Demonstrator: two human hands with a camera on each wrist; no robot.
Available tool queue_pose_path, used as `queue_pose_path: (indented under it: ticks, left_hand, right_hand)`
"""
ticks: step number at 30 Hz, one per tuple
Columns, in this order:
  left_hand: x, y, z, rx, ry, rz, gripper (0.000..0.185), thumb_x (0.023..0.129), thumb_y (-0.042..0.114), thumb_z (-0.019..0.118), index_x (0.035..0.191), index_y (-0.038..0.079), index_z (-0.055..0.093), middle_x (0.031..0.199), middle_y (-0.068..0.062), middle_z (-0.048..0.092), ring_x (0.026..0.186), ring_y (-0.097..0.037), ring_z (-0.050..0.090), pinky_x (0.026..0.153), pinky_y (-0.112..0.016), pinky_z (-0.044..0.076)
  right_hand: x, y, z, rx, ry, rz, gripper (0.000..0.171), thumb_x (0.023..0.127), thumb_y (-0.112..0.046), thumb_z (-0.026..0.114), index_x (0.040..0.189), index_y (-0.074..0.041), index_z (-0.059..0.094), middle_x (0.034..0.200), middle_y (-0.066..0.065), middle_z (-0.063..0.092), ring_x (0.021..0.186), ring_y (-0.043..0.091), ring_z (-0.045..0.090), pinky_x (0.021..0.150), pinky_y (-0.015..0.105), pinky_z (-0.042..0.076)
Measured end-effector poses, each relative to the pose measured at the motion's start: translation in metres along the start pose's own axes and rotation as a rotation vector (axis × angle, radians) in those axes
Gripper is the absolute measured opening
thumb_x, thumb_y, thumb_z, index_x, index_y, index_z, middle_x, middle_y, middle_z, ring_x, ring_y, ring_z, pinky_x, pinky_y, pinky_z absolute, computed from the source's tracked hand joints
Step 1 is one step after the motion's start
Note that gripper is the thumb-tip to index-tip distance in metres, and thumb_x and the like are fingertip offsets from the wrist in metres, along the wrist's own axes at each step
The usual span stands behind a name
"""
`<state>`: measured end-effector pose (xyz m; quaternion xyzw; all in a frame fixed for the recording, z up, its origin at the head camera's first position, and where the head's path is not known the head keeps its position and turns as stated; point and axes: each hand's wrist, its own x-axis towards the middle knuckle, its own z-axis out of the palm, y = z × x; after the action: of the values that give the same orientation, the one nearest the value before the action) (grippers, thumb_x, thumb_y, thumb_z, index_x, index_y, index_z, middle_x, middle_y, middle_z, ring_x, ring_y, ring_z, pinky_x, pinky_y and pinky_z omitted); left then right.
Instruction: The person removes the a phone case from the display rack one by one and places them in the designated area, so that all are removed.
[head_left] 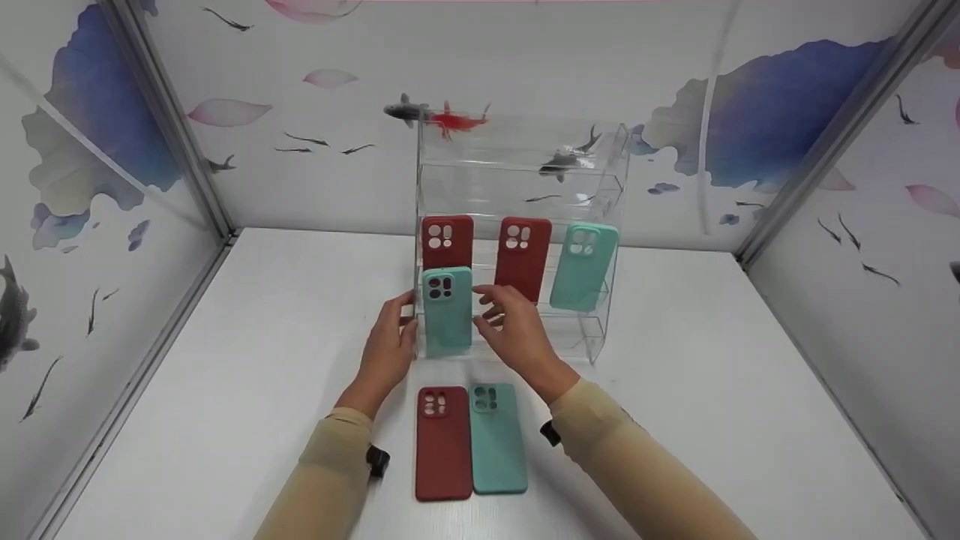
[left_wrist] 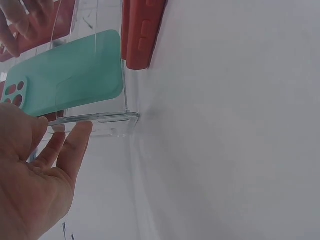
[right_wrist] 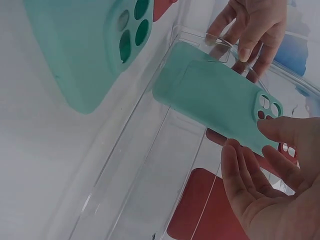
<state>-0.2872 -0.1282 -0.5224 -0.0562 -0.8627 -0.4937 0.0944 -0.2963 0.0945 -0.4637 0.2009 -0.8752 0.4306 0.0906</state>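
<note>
A teal phone case (head_left: 448,315) stands upright in the lowest left slot of a clear stepped display rack (head_left: 592,337). My left hand (head_left: 388,337) is at the rack's left side, its fairly straight fingers touching the clear side panel in the left wrist view. Beside the teal case's right edge, my right hand (head_left: 517,330) has loosely bent fingers, with nothing gripped. In the right wrist view, its thumb (right_wrist: 280,129) overlaps the case's camera corner. Behind the teal case, a red phone case (head_left: 448,236) stands one tier up, its lower part hidden.
Another red case (head_left: 523,259) and a teal case (head_left: 585,266) stand further right on the rack's tier. On the white table (head_left: 285,315), a red case (head_left: 444,450) and a teal case (head_left: 499,442) lie side by side before the rack. Printed walls surround the table.
</note>
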Motion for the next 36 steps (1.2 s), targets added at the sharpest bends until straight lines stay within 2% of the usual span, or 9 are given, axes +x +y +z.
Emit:
queue_pose_path:
  ticks: [7, 18, 27, 36]
  left_hand:
    - [-0.004, 0.001, 0.002, -0.001, -0.006, -0.019, 0.049, 0.11, 0.014, 0.049, 0.157, 0.017, 0.036, 0.154, -0.006, 0.046, 0.134, -0.027, 0.058, 0.115, -0.044, 0.049]
    - [-0.005, 0.002, 0.005, 0.013, -0.016, -0.038, 0.048, 0.11, 0.016, 0.048, 0.157, 0.019, 0.036, 0.155, -0.004, 0.046, 0.134, -0.024, 0.057, 0.116, -0.043, 0.048]
    - [-0.002, 0.002, 0.002, 0.027, -0.009, -0.028, 0.048, 0.11, 0.014, 0.048, 0.157, 0.016, 0.036, 0.154, -0.006, 0.046, 0.134, -0.028, 0.058, 0.117, -0.045, 0.048]
    - [0.0, 0.001, 0.001, 0.022, -0.006, -0.033, 0.048, 0.11, 0.015, 0.048, 0.157, 0.018, 0.035, 0.154, -0.005, 0.046, 0.136, -0.027, 0.057, 0.118, -0.045, 0.047]
  right_hand:
    - [0.014, -0.013, 0.002, 0.002, 0.056, -0.035, 0.038, 0.094, -0.004, 0.074, 0.13, -0.011, 0.067, 0.119, 0.01, 0.065, 0.097, 0.023, 0.073, 0.09, 0.038, 0.065]
    - [0.033, -0.022, 0.0, -0.076, 0.058, 0.035, 0.035, 0.095, -0.007, 0.074, 0.129, -0.017, 0.069, 0.12, 0.009, 0.063, 0.097, 0.018, 0.068, 0.091, 0.03, 0.063]
    - [0.032, -0.017, 0.0, -0.088, 0.069, -0.011, 0.033, 0.094, -0.004, 0.074, 0.125, -0.016, 0.072, 0.118, 0.003, 0.072, 0.099, 0.017, 0.073, 0.091, 0.031, 0.064]
    - [0.031, -0.016, -0.003, -0.063, 0.092, -0.027, 0.027, 0.098, -0.003, 0.069, 0.119, -0.019, 0.075, 0.114, -0.001, 0.073, 0.096, 0.014, 0.071, 0.092, 0.03, 0.063]
